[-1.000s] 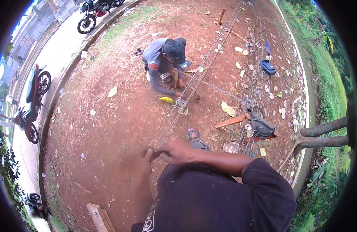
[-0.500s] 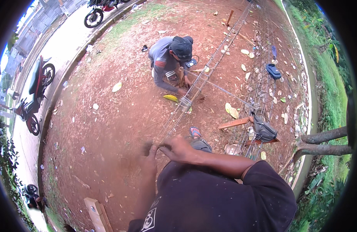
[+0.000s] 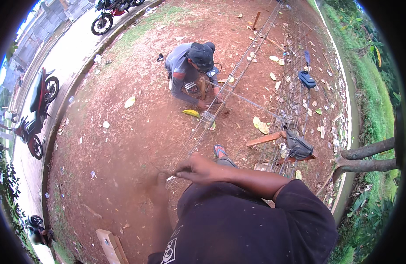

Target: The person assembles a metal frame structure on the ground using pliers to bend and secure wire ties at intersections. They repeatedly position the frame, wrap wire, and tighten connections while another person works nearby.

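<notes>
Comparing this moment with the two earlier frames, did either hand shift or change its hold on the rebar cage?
Hardly. Both the right hand and the left hand stay at the near end of the rebar cage, fingers pinched at the same spot; only the view tilts slightly. The crouching co-worker keeps working at the cage farther along. The bag and plank lie unmoved.

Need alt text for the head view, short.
Both hands, right hand and left hand, meet at the near end of a long rebar cage lying on red dirt. A co-worker crouches at it farther along; motorbikes stand at left.
</notes>
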A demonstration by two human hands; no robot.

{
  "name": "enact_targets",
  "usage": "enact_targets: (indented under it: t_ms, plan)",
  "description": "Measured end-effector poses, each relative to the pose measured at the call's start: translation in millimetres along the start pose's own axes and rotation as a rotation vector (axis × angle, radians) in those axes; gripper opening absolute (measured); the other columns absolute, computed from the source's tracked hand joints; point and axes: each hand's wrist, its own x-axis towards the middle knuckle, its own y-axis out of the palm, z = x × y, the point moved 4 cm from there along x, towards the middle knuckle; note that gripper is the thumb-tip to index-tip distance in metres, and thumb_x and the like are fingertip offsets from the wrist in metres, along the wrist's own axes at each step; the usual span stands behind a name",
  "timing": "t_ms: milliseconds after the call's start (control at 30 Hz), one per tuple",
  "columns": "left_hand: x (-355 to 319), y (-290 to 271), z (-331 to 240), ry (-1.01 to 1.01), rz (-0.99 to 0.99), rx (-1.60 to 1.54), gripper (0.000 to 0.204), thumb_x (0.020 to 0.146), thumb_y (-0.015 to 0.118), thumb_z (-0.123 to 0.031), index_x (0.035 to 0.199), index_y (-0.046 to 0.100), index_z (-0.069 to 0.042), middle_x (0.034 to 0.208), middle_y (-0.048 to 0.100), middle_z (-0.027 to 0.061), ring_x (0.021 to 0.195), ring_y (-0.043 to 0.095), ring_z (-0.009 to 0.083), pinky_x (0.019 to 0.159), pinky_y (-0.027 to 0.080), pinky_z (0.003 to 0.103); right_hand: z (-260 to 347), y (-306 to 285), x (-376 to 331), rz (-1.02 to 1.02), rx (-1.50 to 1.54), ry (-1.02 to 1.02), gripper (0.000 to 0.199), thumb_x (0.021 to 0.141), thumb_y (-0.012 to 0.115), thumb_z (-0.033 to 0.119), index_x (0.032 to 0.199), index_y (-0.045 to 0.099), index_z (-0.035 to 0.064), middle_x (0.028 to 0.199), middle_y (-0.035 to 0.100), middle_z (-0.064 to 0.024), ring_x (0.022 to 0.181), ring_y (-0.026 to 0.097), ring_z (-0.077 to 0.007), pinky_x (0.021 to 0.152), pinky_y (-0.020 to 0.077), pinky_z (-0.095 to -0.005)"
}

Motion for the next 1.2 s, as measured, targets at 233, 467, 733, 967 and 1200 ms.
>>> enact_targets:
  t_ms: [233,467,733,967,1200]
  plan:
    - [1.5,14.8,-29.7,0.066,0.232,-0.170,0.011,0.087,0.064,-0.009,0.092,0.060,0.000,0.082,0.062,0.0063,0.076,0.060,0.0137,0.072,0.051,0.028,-20.8,-3.7,4.5,0.230,0.291,-0.031,0.023,0.092,0.059,0.017,0.108,0.065,0.0028,0.084,0.068,-0.0034,0.071,0.061,-0.0142,0.066,0.0485,-0.0303]
    - [11.2,21.1,-12.9,0.096,-0.102,-0.365,0.007,0.087,0.063,-0.004,0.091,0.057,-0.002,0.082,0.060,0.0062,0.076,0.059,0.0137,0.069,0.050,0.027,-23.0,3.5,19.2,0.235,0.561,0.258,0.024,0.092,0.057,0.020,0.103,0.065,-0.0003,0.080,0.064,-0.0044,0.072,0.058,-0.0135,0.065,0.0475,-0.0298]
    - [42.1,14.5,-26.6,0.191,-0.151,0.128,0.012,0.085,0.067,-0.004,0.093,0.058,0.000,0.087,0.064,0.0099,0.081,0.062,0.0148,0.073,0.052,0.026,-19.2,21.9,24.2,-0.343,0.199,0.030,0.021,0.091,0.057,0.017,0.100,0.065,0.0006,0.087,0.066,-0.0149,0.080,0.063,-0.0193,0.072,0.0482,-0.0339]
    - [33.6,6.3,-27.6,0.190,0.134,0.095,0.014,0.078,0.074,-0.006,0.083,0.062,-0.001,0.084,0.064,0.0085,0.084,0.061,0.0160,0.074,0.049,0.027,-23.9,20.2,6.9,-0.409,0.174,-0.216,0.018,0.086,0.063,0.019,0.096,0.067,0.0049,0.079,0.065,-0.0134,0.069,0.062,-0.0289,0.062,0.0475,-0.0385]
    - [3.5,-0.1,-35.8,0.217,0.078,0.091,0.019,0.075,0.079,-0.015,0.081,0.065,-0.003,0.081,0.065,0.0088,0.084,0.059,0.0194,0.075,0.048,0.033,-4.4,18.9,-7.0,-0.181,0.133,-0.257,0.018,0.087,0.063,0.019,0.095,0.066,0.0042,0.080,0.064,-0.0149,0.072,0.062,-0.0319,0.063,0.0477,-0.0385]
